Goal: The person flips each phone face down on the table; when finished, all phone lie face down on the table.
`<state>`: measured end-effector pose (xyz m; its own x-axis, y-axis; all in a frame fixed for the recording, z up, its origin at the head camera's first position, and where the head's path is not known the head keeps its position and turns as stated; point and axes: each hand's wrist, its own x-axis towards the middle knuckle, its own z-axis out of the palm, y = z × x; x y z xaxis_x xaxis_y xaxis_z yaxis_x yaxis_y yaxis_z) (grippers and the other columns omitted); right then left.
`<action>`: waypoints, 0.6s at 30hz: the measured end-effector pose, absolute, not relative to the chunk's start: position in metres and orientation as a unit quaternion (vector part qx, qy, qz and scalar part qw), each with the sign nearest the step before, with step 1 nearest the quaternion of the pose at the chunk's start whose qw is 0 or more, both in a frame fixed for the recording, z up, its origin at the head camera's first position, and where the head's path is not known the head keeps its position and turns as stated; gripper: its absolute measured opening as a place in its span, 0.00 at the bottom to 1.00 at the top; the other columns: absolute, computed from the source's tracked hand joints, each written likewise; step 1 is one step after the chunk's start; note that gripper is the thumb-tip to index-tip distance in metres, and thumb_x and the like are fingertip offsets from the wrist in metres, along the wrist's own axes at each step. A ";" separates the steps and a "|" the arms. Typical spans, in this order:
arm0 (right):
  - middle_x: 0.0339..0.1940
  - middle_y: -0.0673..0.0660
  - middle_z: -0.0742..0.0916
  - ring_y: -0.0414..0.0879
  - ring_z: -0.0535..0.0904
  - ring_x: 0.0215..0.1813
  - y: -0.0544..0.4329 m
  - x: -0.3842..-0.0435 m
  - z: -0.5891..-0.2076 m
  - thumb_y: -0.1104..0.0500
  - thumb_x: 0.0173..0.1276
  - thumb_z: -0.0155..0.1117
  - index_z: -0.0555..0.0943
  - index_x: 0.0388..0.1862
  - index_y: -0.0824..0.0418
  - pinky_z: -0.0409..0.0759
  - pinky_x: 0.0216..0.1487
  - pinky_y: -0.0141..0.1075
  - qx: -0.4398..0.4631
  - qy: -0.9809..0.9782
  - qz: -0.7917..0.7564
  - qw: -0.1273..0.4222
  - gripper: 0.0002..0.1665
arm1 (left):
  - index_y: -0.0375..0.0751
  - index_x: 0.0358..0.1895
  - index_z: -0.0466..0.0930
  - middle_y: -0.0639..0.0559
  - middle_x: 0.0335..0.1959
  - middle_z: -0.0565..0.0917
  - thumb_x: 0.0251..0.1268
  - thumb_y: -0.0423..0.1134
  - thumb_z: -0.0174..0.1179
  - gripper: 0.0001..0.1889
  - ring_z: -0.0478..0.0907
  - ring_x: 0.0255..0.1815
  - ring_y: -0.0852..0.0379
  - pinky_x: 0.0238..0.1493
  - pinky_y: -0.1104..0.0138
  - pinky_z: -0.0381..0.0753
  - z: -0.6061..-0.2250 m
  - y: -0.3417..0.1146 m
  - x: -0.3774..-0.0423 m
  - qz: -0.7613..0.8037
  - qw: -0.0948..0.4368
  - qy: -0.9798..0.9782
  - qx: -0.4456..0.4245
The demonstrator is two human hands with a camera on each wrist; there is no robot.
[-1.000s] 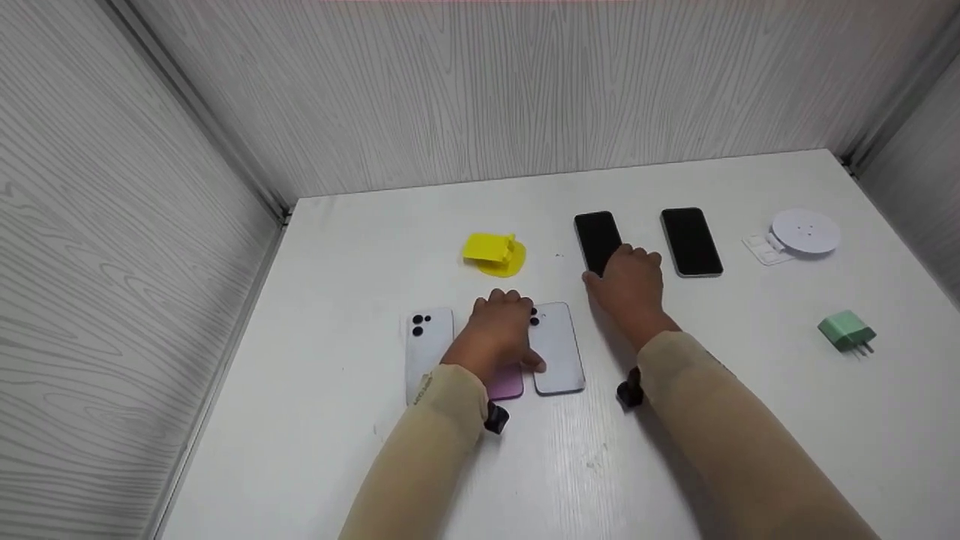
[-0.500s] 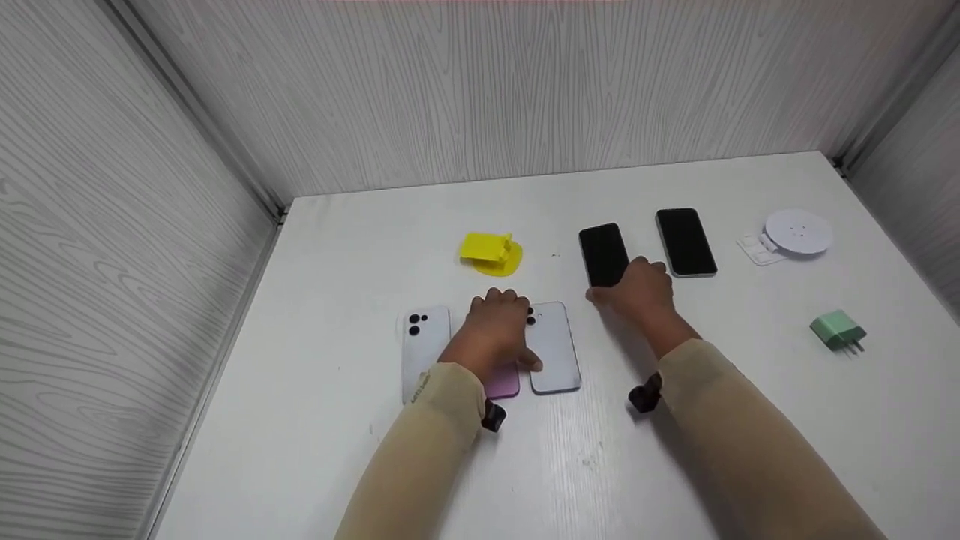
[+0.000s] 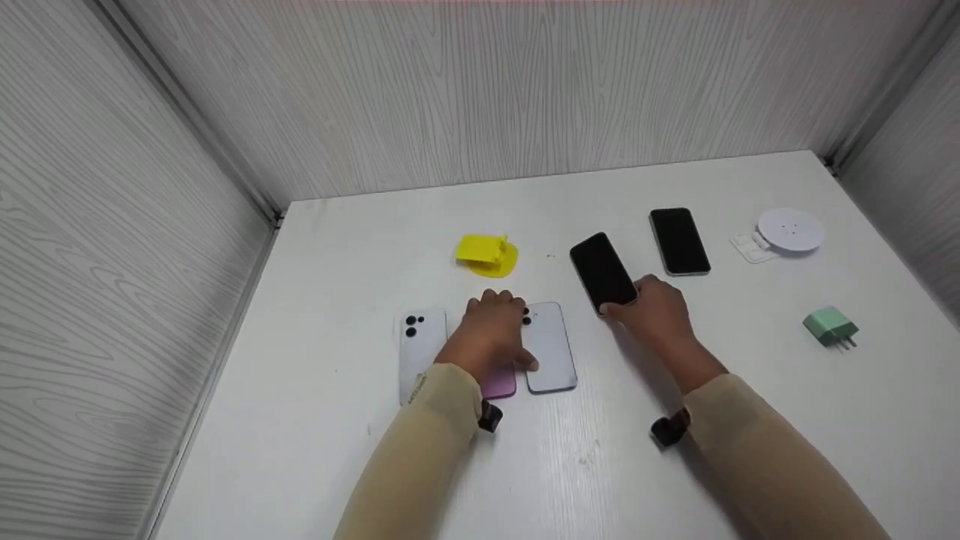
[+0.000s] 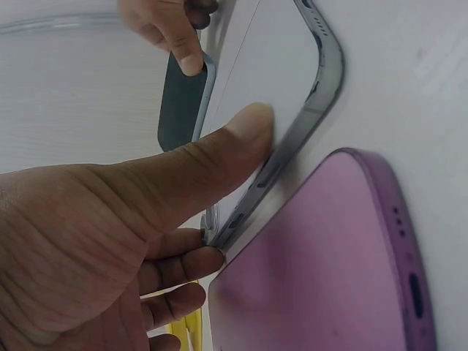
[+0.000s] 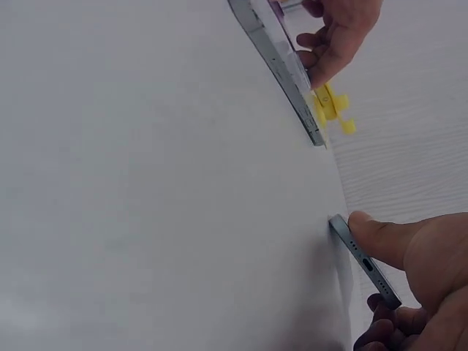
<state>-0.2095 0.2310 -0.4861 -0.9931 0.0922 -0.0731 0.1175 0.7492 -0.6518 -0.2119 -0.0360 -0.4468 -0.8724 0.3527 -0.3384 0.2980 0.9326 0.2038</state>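
Note:
My right hand [image 3: 660, 315] grips a black-screened smartphone [image 3: 602, 271] by its near end, thumb on one long side and fingers on the other. Its bottom edge with the charging port shows in the right wrist view, where the smartphone [image 5: 365, 262] looks tilted. My left hand [image 3: 489, 334] lies over a purple smartphone [image 3: 500, 381], largely covering it. The left thumb touches a white smartphone [image 3: 551, 349] along its left edge, and the loosely bent fingers reach its camera end. Another white smartphone [image 3: 421, 349] lies face down at the left, partly under the sleeve.
A second black-screened smartphone [image 3: 679, 241] lies farther back at the right. Beyond it are a white round stand [image 3: 791, 229] and a green charger plug [image 3: 830, 326]. A yellow phone stand [image 3: 487, 254] sits behind my left hand. Wood-grained panels [image 3: 480, 90] enclose the white table [image 3: 315, 300].
My right hand has drawn the black-screened smartphone toward me and turned it, its far end swinging left. My left hand stays in place on the phones.

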 end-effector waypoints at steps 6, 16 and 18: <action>0.44 0.70 0.90 0.60 0.85 0.44 0.234 -0.188 -0.485 0.51 0.78 0.66 0.83 0.54 0.75 0.80 0.46 0.51 0.040 0.939 -0.341 -0.024 0.26 | 0.41 0.77 0.74 0.45 0.70 0.78 0.55 0.58 0.85 0.49 0.69 0.72 0.44 0.80 0.50 0.64 -0.447 -0.036 -0.213 0.075 0.184 0.965 0.170; 0.27 0.54 0.86 0.50 0.80 0.30 0.229 -0.149 -0.483 0.53 0.77 0.65 0.85 0.38 0.64 0.75 0.33 0.41 0.024 0.934 -0.348 -0.075 0.14 | 0.42 0.78 0.73 0.46 0.72 0.76 0.55 0.56 0.85 0.49 0.67 0.72 0.43 0.80 0.50 0.66 -0.448 -0.035 -0.212 0.080 0.195 0.965 0.155; 0.25 0.53 0.85 0.49 0.78 0.28 0.227 -0.142 -0.483 0.54 0.77 0.66 0.84 0.37 0.63 0.74 0.31 0.40 0.020 0.934 -0.348 -0.078 0.13 | 0.43 0.78 0.73 0.47 0.71 0.76 0.55 0.56 0.85 0.49 0.67 0.72 0.44 0.80 0.50 0.66 -0.449 -0.034 -0.213 0.082 0.197 0.965 0.153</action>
<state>-0.1416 0.2269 -0.4830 -0.9869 0.0919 0.1323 -0.0170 0.7573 -0.6528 -0.2126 -0.0339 -0.4487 -0.8757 0.3285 -0.3540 0.2639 0.9394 0.2190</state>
